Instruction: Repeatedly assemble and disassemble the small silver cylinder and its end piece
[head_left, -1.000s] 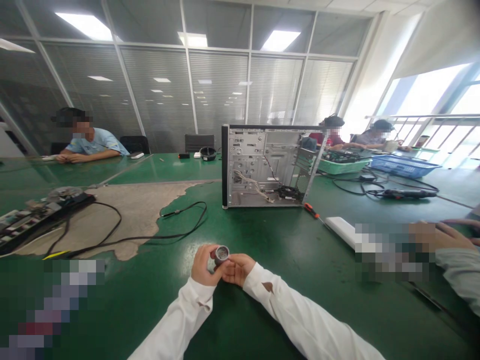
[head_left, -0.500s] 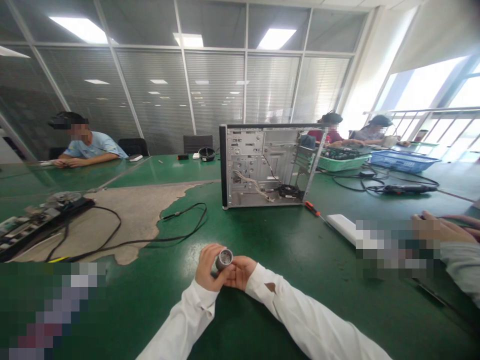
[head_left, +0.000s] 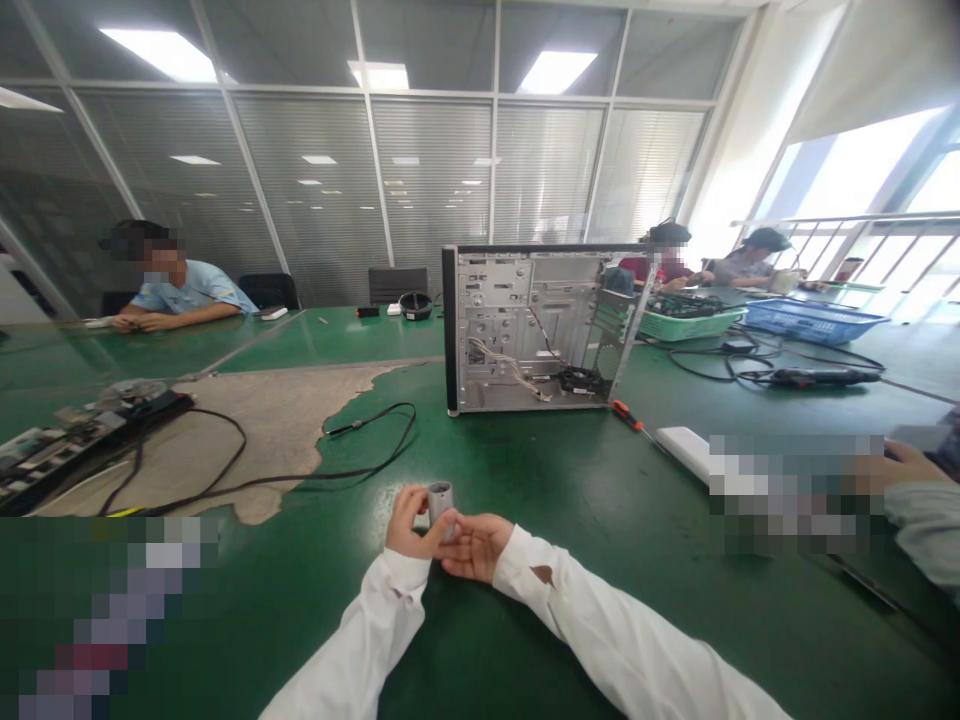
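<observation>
A small grey cylindrical cup stands nearly upright between my two hands above the green table, its round mouth facing up. My left hand is closed around its left side, with the thumb across the front. From the lower right, my right hand has its palm turned up and its curled fingers against the cup's lower part. What lies inside the cup is hard to make out now. Beyond my hands sits an open computer case, with a black fan and loose wires inside it.
An orange-handled screwdriver lies by the case. At left are a circuit assembly and a black cable. Green and blue baskets stand at the back right. A co-worker's hand is at right; other people sit farther back.
The cup has tipped from facing me to nearly upright, so its inside shows less. Both my hands stay at it. The co-worker's hand at right has moved right.
</observation>
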